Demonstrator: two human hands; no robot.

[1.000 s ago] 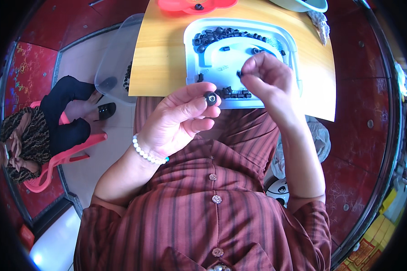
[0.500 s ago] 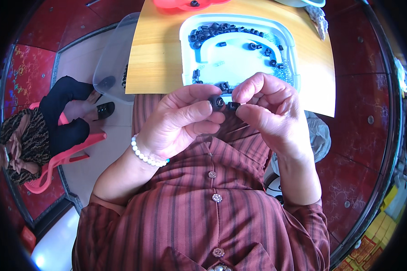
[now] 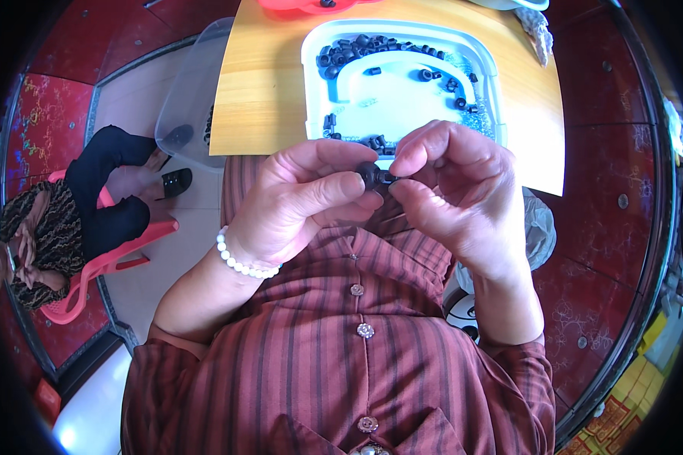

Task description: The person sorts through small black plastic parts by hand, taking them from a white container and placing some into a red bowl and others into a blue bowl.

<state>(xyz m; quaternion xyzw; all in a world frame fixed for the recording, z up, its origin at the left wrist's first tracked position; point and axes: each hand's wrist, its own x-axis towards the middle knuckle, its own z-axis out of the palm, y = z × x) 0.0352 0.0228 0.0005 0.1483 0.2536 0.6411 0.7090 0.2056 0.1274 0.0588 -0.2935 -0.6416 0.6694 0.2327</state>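
Through the head camera I see the left hand (image 3: 302, 186) with its thumb and fingers clamped on a round black piece (image 3: 368, 175), holding it in front of the striped shirt (image 3: 296, 334), just short of the tray's near edge. The right hand (image 3: 467, 189) comes in from the other side, thumb and index finger pinched together on a small black cylinder (image 3: 386, 177); I see its remaining fingers curled back toward the palm.

The cylinder's long axis runs left to right across my view, almost level, with a slight drop toward the right. Its left end points at the round piece and meets it; its right end sits between the pinching fingertips. I cannot tell how far, if at all, the cylinder goes into the round piece, nor which way that piece's hole faces.

Beyond the hands, I have the pale blue tray (image 3: 310, 87) on the wooden table (image 3: 258, 98), with loose black pieces (image 3: 345, 53) crowded along its far side, many tipped at differing angles.
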